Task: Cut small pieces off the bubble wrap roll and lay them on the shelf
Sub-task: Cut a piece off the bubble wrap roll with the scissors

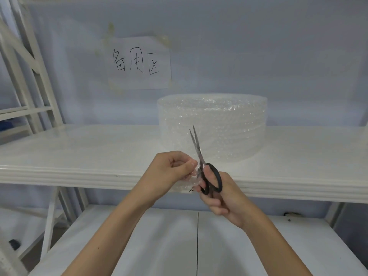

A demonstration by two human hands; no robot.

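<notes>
A wide roll of clear bubble wrap (213, 124) stands on the white shelf (79, 148), right of centre. Its loose end (192, 179) hangs over the shelf's front edge. My left hand (171, 168) pinches that loose end between thumb and fingers. My right hand (221, 198) grips black-handled scissors (211, 180), fingers through the loops. The blades point up and away, nearly closed, running along the wrap just right of my left fingers, in front of the roll.
A paper sign (139, 62) with handwritten characters is taped to the wall behind the shelf. White frame uprights (29, 56) rise at the left. A lower white shelf (159, 246) lies under my forearms.
</notes>
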